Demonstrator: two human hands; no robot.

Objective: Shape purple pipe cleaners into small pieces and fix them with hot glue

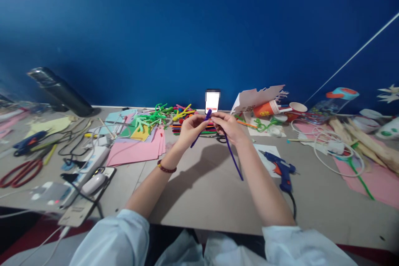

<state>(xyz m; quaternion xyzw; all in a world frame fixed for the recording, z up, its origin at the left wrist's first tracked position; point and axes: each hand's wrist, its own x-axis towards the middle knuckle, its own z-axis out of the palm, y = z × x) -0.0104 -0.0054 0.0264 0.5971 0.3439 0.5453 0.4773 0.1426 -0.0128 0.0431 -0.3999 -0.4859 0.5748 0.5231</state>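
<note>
Pinching a purple fuzzy stick [234,158] near its bend, the left hand [190,129] and right hand [227,127] hold it up over the worktop [199,203]. A blue glue gun [279,169] sits near the right hand, and pink paper [134,148] lies near the left.

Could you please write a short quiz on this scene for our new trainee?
1. What do the left hand and right hand hold between them?
2. True or false: the beaded bracelet is on the right wrist.
3. Which lies nearer the right hand: the blue hot glue gun or the red-handled scissors?

Key: 1. A purple pipe cleaner. 2. False; it is on the other wrist. 3. The blue hot glue gun.
</note>
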